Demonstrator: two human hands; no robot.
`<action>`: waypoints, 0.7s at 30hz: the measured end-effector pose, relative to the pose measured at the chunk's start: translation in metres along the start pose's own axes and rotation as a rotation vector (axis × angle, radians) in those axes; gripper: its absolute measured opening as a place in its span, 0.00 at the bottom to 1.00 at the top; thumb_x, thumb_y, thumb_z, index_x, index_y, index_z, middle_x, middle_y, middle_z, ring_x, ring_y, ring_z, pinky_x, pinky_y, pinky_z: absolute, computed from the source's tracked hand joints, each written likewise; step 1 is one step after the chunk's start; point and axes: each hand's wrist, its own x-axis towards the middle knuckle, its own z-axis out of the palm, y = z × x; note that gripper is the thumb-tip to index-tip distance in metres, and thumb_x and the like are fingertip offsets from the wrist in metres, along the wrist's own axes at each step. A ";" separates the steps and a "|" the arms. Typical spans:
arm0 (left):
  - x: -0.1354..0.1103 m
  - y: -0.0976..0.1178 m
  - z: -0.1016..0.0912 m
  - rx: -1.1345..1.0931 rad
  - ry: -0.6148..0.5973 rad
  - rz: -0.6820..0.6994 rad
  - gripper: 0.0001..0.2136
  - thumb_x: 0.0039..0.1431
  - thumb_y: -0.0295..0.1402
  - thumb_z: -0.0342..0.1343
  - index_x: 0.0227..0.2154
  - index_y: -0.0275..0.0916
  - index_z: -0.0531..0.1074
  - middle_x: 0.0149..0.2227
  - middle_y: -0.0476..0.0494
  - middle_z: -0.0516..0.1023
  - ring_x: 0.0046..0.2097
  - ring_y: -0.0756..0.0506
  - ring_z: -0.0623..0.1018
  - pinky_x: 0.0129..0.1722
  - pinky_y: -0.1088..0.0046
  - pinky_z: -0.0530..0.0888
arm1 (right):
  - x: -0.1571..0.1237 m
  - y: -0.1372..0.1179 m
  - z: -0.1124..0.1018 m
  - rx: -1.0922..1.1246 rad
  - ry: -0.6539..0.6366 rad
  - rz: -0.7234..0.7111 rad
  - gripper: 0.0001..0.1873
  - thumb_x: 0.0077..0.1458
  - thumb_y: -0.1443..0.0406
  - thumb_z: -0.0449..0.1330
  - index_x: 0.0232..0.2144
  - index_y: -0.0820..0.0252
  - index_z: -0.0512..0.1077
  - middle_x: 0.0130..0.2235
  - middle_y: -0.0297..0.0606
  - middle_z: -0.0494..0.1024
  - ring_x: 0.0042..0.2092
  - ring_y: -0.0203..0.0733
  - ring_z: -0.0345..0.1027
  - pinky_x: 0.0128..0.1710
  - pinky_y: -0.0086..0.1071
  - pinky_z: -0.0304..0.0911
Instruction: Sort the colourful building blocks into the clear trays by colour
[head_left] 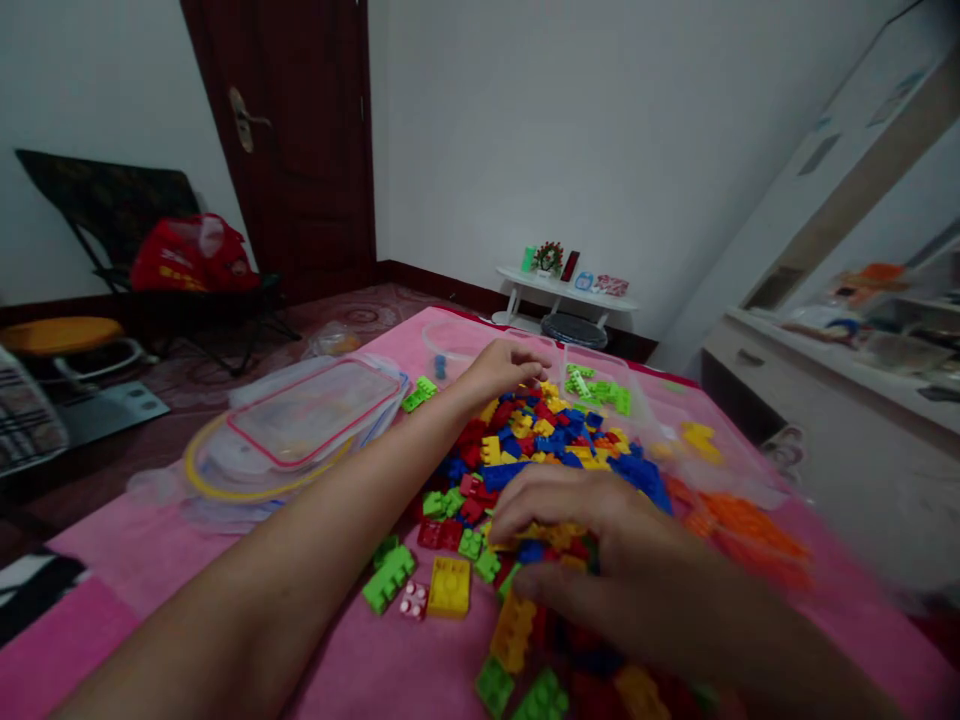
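Observation:
A mixed heap of toy building bricks (551,425) in red, yellow, blue and green lies on a pink cloth (352,660). Over the heap's far side reaches my left hand (511,366), its fingers bent inward; anything between them is hidden. My right hand (592,515) is low over the near part of the heap, thumb and fingers apart, touching or nearly touching the bricks. Under its thumb side lies a long yellow-orange brick (513,632). To its left are a square yellow brick (450,587) and a long green brick (389,579).
Clear tubs behind the heap hold green bricks (600,390) and a few blue bricks (440,366). On the right, orange bricks (750,530) and yellow pieces (701,440) sit in clear tubs. Stacked lids (311,410) lie left of my left forearm. A cabinet (810,400) stands at the right.

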 end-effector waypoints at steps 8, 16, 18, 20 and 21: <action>-0.020 0.058 -0.052 -0.303 0.129 0.059 0.13 0.57 0.30 0.54 0.44 0.32 0.71 0.40 0.38 0.77 0.32 0.54 0.76 0.35 0.75 0.73 | 0.024 -0.009 0.128 -0.424 0.108 -0.522 0.09 0.57 0.68 0.51 0.28 0.60 0.70 0.43 0.39 0.75 0.47 0.46 0.64 0.51 0.48 0.55; -0.033 0.084 -0.072 -0.214 0.306 0.182 0.16 0.58 0.33 0.52 0.49 0.35 0.68 0.37 0.44 0.78 0.35 0.54 0.76 0.37 0.78 0.74 | 0.059 -0.003 0.109 -0.551 -0.070 -0.500 0.15 0.52 0.64 0.54 0.43 0.59 0.68 0.49 0.42 0.69 0.55 0.51 0.54 0.60 0.56 0.37; -0.033 0.084 -0.069 -0.206 0.302 0.180 0.16 0.58 0.33 0.52 0.49 0.34 0.68 0.36 0.43 0.78 0.33 0.54 0.76 0.36 0.78 0.73 | 0.068 0.000 0.102 -0.598 -0.074 -0.467 0.13 0.52 0.65 0.54 0.41 0.60 0.70 0.45 0.43 0.71 0.52 0.51 0.57 0.60 0.56 0.35; -0.033 0.085 -0.066 -0.184 0.301 0.175 0.15 0.58 0.33 0.52 0.47 0.33 0.69 0.34 0.44 0.78 0.31 0.55 0.76 0.35 0.78 0.73 | 0.073 0.004 0.093 -0.625 -0.075 -0.397 0.12 0.52 0.65 0.54 0.39 0.61 0.71 0.42 0.43 0.72 0.50 0.50 0.59 0.59 0.55 0.39; -0.033 0.085 -0.065 -0.161 0.310 0.174 0.15 0.58 0.32 0.52 0.46 0.33 0.70 0.34 0.44 0.77 0.31 0.55 0.75 0.35 0.79 0.73 | 0.074 0.006 0.087 -0.631 -0.074 -0.356 0.12 0.53 0.65 0.53 0.39 0.61 0.71 0.43 0.44 0.72 0.49 0.50 0.59 0.58 0.54 0.41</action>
